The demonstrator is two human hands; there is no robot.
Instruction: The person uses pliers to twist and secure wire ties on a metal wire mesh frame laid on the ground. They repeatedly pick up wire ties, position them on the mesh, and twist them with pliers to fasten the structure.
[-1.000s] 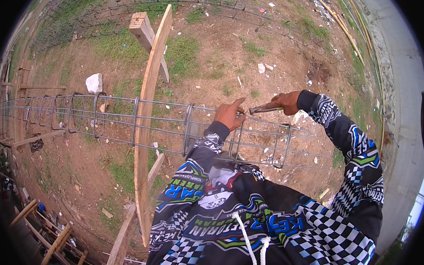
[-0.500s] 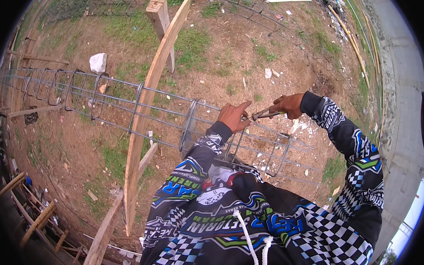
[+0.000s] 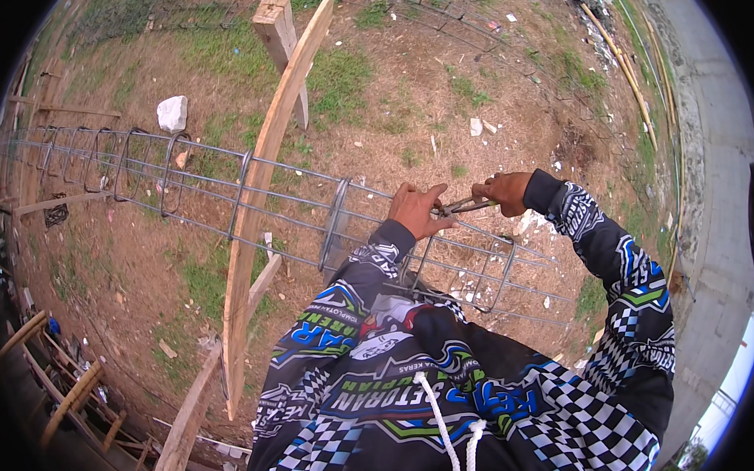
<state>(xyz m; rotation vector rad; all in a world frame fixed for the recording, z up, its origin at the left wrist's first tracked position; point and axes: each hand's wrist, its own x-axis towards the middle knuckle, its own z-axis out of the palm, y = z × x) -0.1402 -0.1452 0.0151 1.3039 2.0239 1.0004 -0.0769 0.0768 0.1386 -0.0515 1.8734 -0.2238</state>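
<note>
A long cage of grey steel rebar (image 3: 249, 190) with square stirrups lies across the view, resting on a wooden plank (image 3: 261, 182). My left hand (image 3: 415, 210) grips a top bar of the cage near one stirrup. Just to its right, my right hand (image 3: 503, 191) holds a small metal tool (image 3: 464, 205) whose tip meets the bar at my left fingers. Both forearms wear patterned black, blue and checkered sleeves.
Bare dirt and patches of grass lie under the cage. A short wooden post (image 3: 280, 38) stands at the top, a white stone (image 3: 171, 112) at the left. Wooden ladders or frames (image 3: 64, 392) lie at the lower left. A concrete strip (image 3: 709, 137) runs along the right.
The view has shifted, so the cage and plank sit a little lower and more to the right. Both hands stay together on the same bar, the tool still at the joint.
</note>
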